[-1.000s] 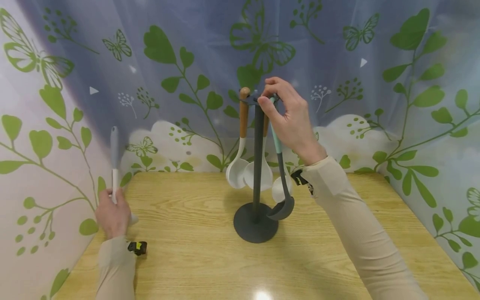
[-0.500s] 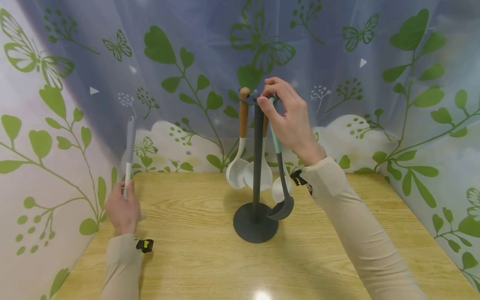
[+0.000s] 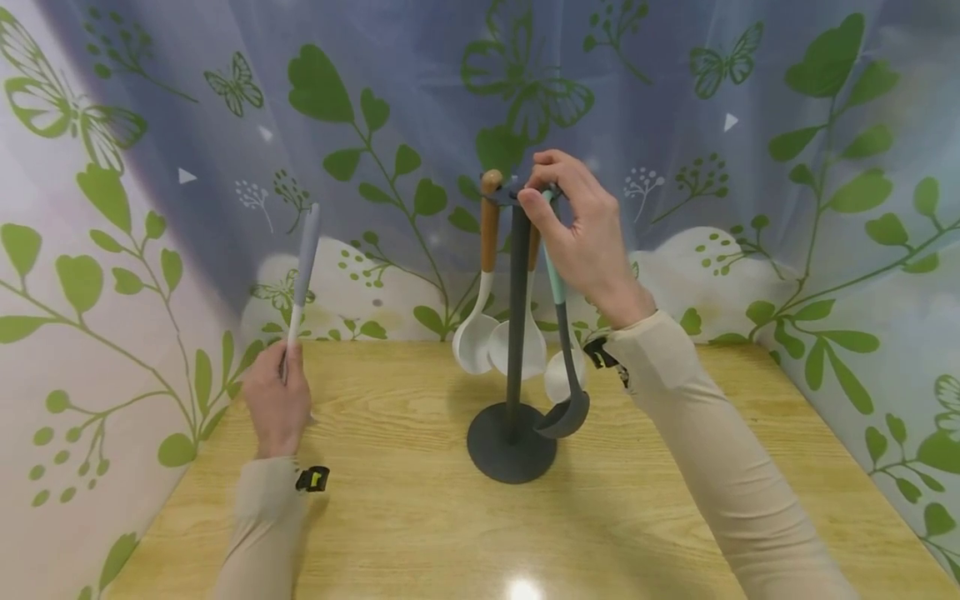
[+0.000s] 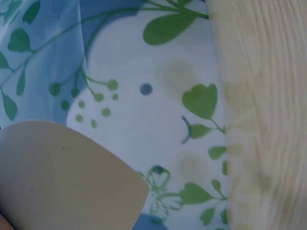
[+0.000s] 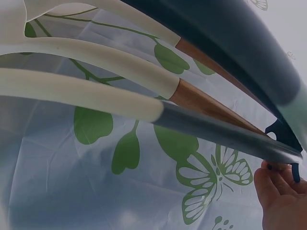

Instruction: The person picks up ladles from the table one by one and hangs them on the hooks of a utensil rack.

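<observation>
My left hand [image 3: 277, 400] grips the white shaft of a spatula [image 3: 306, 254] whose grey handle points up. In the head view that hand mostly hides its head; a broad pale blade [image 4: 67, 177] fills the left wrist view's lower left corner. At the top of a dark utensil stand [image 3: 516, 333], my right hand [image 3: 585, 233] pinches the hook ring with thumb and fingers. Just below it hangs a dark ladle [image 3: 567, 417] with a teal handle. The right wrist view has those fingertips [image 5: 268, 184] beside the hooks, near a grey handle [image 5: 216, 129].
Also on the stand hang a white ladle [image 3: 474, 346] with a wooden handle, a white wooden-handled utensil [image 3: 528, 350] behind the pole, and a smaller white-headed one [image 3: 558, 382]. The round base [image 3: 512, 458] rests on the wooden table [image 3: 397, 517]. Patterned curtain [image 3: 420, 100] surrounds the back and sides.
My left hand has moved right, toward the stand, and farther back with the spatula, whose handle now leans more to the right. My right hand stays at the stand's top.
</observation>
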The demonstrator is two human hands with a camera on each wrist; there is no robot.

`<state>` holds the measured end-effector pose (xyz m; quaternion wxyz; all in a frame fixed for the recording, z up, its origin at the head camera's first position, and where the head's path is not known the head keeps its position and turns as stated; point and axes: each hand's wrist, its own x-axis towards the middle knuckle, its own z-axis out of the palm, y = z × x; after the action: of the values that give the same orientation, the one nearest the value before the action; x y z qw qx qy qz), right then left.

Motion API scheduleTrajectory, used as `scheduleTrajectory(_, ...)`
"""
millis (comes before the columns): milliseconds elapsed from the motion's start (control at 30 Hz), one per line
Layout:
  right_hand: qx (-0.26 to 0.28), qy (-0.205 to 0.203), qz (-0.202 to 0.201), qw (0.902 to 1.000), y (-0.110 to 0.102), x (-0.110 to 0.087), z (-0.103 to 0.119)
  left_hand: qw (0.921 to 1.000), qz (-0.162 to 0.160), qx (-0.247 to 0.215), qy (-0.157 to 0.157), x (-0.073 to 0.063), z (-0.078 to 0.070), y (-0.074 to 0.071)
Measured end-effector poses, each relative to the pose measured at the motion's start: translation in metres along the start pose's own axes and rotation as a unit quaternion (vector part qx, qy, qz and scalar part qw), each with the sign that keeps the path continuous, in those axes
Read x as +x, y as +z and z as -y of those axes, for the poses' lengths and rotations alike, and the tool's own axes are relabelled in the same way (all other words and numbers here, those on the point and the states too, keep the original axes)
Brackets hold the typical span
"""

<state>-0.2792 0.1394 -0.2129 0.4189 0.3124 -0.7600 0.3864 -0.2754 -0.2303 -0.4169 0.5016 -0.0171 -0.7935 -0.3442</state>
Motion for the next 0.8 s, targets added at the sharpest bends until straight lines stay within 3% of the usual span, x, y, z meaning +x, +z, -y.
scheduleTrajectory(200, 0.000, 0.001, 0.001, 1.0000, -0.001, 0.001, 0.001, 0.9991, 0.002, -0.009, 0.042, 0.001, -0.015, 0.007)
scheduleTrajectory(567, 0.003, 0.002, 0.004, 1.0000, 0.000, 0.002, 0.001, 0.9988, 0.030, -0.019, 0.032, 0.006, -0.026, 0.013)
scheduleTrajectory(800, 0.001, -0.004, -0.003, 1.0000, 0.001, 0.001, 0.000, 0.9989, 0.031, -0.029, 0.020, 0.009, -0.039, 0.019)
